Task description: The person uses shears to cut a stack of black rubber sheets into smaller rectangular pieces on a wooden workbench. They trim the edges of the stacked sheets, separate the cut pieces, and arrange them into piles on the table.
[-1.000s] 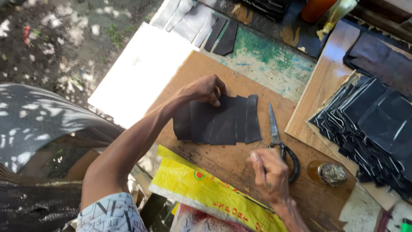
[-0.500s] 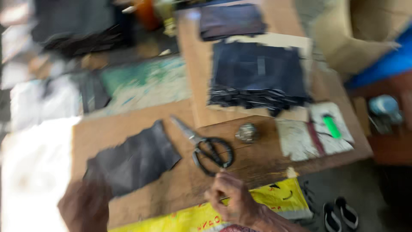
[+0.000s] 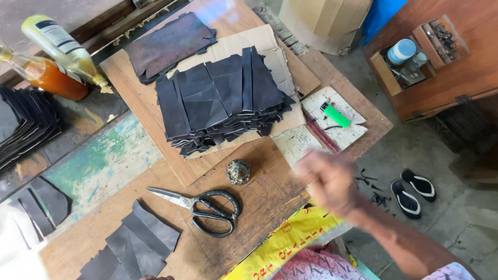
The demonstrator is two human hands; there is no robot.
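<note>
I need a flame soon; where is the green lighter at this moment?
In the head view, the green lighter lies on a white card at the table's right side, right of the stack of dark pieces, above the blurred right hand.

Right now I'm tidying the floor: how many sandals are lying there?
2: both sandals lie side by side on the grey floor, right of the workbench; others may be hidden beneath it.

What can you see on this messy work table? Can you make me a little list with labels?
Right hand: blurred, raised over the table's right edge, fingers unclear
Left hand: only a sliver at the bottom edge
Scissors: black handles, lying flat on the wooden board
Dark cut pieces: fanned out left of the scissors
Big dark stack: on cardboard, behind
Small round tin: beside the scissors
Green lighter: on paper
Bottles: top left
</note>
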